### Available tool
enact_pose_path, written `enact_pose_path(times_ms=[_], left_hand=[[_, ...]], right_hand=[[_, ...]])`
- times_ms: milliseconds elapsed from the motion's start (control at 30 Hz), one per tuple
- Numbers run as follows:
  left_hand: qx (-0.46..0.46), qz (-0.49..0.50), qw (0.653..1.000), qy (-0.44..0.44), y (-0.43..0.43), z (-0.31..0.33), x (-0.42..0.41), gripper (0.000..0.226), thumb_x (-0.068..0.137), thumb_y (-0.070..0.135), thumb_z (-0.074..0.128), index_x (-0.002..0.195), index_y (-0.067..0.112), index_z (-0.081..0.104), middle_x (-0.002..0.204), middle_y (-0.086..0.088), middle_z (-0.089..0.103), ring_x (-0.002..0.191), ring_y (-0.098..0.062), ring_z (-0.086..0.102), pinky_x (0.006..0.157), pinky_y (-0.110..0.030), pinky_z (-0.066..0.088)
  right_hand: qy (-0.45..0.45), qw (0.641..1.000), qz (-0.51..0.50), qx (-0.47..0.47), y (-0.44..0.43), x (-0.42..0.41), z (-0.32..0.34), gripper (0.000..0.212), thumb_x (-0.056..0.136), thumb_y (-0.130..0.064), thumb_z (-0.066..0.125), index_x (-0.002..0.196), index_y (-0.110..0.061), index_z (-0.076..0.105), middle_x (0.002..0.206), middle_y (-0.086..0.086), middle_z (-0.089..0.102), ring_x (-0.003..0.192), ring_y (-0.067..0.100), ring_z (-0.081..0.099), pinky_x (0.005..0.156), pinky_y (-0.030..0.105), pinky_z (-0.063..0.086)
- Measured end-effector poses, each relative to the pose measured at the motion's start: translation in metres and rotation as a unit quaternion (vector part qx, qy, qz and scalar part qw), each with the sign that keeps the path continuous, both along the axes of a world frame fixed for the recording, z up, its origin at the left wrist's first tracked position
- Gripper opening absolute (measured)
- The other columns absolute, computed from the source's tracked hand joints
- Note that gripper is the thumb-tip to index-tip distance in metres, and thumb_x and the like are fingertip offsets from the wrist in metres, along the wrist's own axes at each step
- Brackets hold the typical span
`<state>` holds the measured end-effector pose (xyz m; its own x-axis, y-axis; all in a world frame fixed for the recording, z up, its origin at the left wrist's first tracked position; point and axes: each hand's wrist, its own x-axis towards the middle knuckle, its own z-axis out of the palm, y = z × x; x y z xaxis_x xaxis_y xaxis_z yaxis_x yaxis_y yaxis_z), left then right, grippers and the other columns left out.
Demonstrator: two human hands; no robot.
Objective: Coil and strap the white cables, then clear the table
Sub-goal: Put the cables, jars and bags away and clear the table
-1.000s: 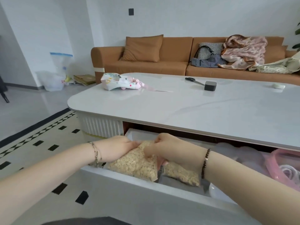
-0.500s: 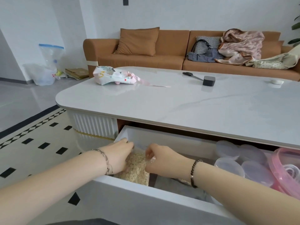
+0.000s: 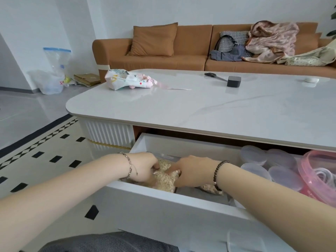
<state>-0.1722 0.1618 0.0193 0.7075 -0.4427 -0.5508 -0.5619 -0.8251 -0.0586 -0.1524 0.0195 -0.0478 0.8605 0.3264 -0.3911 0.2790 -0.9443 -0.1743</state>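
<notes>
Both hands reach into one open drawer [image 3: 181, 142]. The left hand [image 3: 143, 168] has its fingers [image 3: 154, 165] curled down onto one bag [image 3: 165, 180] of pale grain. The right hand [image 3: 190, 171] pinches the same bag from the other side, so the two hands nearly touch. Each wrist wears one bracelet.

Right of the right fingers, in the same drawer, lie four clear round lids [image 3: 254, 154]. Past them is one pink tub [image 3: 312, 164] with pale loops [image 3: 325, 176] inside. I cannot tell if these are the white cables.

Above and beyond the fingers, the tabletop [image 3: 200, 110] carries four things. One printed pouch [image 3: 125, 80] lies far left of them. One pair of scissors [image 3: 212, 75] and one black box [image 3: 234, 81] lie far right, and one small white disc [image 3: 311, 80] lies farthest right.

Behind stands one sofa [image 3: 190, 59] with one brown cushion [image 3: 152, 40].
</notes>
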Motion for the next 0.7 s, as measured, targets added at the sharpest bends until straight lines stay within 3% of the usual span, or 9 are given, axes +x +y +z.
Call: enact_pose_path(times_ms=[33, 133, 200, 267, 367, 467, 567, 633, 700], left_hand=[[-0.036, 0.005, 0.999, 0.011, 0.000, 0.014, -0.015, 0.046, 0.103, -0.002, 0.032, 0.132, -0.026, 0.005, 0.153, -0.030, 0.026, 0.134, -0.031, 0.040, 0.089, -0.019, 0.036], [-0.177, 0.085, 0.979, -0.052, 0.014, -0.028, 0.007, 0.045, 0.105, 0.032, 0.043, 0.144, 0.010, 0.046, 0.145, -0.007, 0.051, 0.121, -0.020, 0.053, 0.083, -0.019, 0.038], [-0.216, 0.085, 0.970, -0.066, 0.013, -0.037, -0.007, 0.043, 0.101, 0.054, 0.039, 0.131, 0.031, 0.059, 0.114, 0.006, 0.068, 0.093, -0.008, 0.062, 0.076, -0.023, 0.047], [-0.274, 0.064, 0.952, -0.120, 0.004, -0.048, -0.020, 0.047, 0.099, 0.063, 0.028, 0.108, 0.036, 0.066, 0.080, 0.009, 0.067, 0.068, -0.004, 0.060, 0.065, -0.027, 0.051], [-0.335, 0.006, 0.921, -0.198, -0.023, -0.053, -0.042, 0.047, 0.098, 0.064, 0.024, 0.088, 0.040, 0.063, 0.064, 0.009, 0.060, 0.058, -0.003, 0.058, 0.056, -0.028, 0.050], [-0.340, -0.013, 0.914, -0.222, -0.042, -0.054, -0.040, 0.052, 0.094, 0.066, 0.024, 0.077, 0.034, 0.061, 0.059, 0.011, 0.055, 0.058, -0.004, 0.055, 0.056, -0.030, 0.047], [-0.348, -0.021, 0.909, -0.227, -0.045, -0.055, -0.028, 0.049, 0.091, 0.068, 0.030, 0.081, 0.034, 0.065, 0.067, 0.016, 0.060, 0.066, -0.002, 0.057, 0.056, -0.028, 0.041], [-0.369, -0.036, 0.896, -0.245, -0.046, -0.060, -0.019, 0.047, 0.090, 0.065, 0.031, 0.082, 0.034, 0.066, 0.076, 0.016, 0.063, 0.074, -0.002, 0.058, 0.061, -0.029, 0.045], [-0.394, -0.058, 0.882, -0.252, -0.050, -0.063, -0.007, 0.047, 0.095, 0.060, 0.031, 0.083, 0.031, 0.067, 0.082, 0.014, 0.062, 0.079, -0.004, 0.057, 0.069, -0.036, 0.051]], right_hand=[[-0.010, 1.000, -0.006, 0.005, -0.005, -0.003, 0.004, 0.050, 0.091, -0.039, 0.055, 0.141, -0.044, 0.049, 0.140, -0.009, 0.054, 0.129, 0.017, 0.050, 0.103, 0.037, 0.045], [-0.078, 0.994, -0.044, 0.067, -0.029, -0.017, 0.021, 0.039, 0.092, -0.043, 0.054, 0.130, -0.038, 0.059, 0.130, -0.010, 0.061, 0.117, 0.014, 0.057, 0.101, 0.035, 0.048], [-0.097, 0.982, -0.066, 0.151, -0.046, -0.030, 0.026, 0.024, 0.093, -0.041, 0.058, 0.113, -0.036, 0.070, 0.108, -0.013, 0.069, 0.099, 0.006, 0.063, 0.092, 0.030, 0.051], [-0.090, 0.969, -0.076, 0.216, -0.060, -0.042, 0.025, 0.015, 0.092, -0.038, 0.062, 0.099, -0.033, 0.075, 0.087, -0.015, 0.072, 0.083, 0.000, 0.064, 0.083, 0.026, 0.053], [-0.081, 0.954, -0.080, 0.277, -0.083, -0.060, 0.023, 0.017, 0.093, -0.039, 0.063, 0.089, -0.027, 0.076, 0.081, -0.009, 0.074, 0.081, 0.013, 0.069, 0.085, 0.041, 0.055], [-0.095, 0.937, -0.066, 0.328, -0.103, -0.082, 0.029, 0.022, 0.093, -0.045, 0.062, 0.096, -0.027, 0.075, 0.086, -0.007, 0.074, 0.084, 0.012, 0.070, 0.087, 0.042, 0.055], [-0.101, 0.944, -0.039, 0.311, -0.114, -0.098, 0.029, 0.034, 0.083, -0.057, 0.064, 0.109, -0.036, 0.070, 0.089, -0.008, 0.073, 0.086, 0.009, 0.069, 0.085, 0.033, 0.054], [-0.128, 0.948, -0.023, 0.291, -0.121, -0.105, 0.025, 0.042, 0.078, -0.055, 0.072, 0.118, -0.043, 0.063, 0.093, -0.012, 0.071, 0.087, 0.006, 0.068, 0.082, 0.023, 0.051], [-0.178, 0.946, -0.020, 0.270, -0.127, -0.106, 0.024, 0.058, 0.075, -0.056, 0.077, 0.128, -0.050, 0.053, 0.101, -0.017, 0.067, 0.092, 0.005, 0.066, 0.084, 0.023, 0.050]])
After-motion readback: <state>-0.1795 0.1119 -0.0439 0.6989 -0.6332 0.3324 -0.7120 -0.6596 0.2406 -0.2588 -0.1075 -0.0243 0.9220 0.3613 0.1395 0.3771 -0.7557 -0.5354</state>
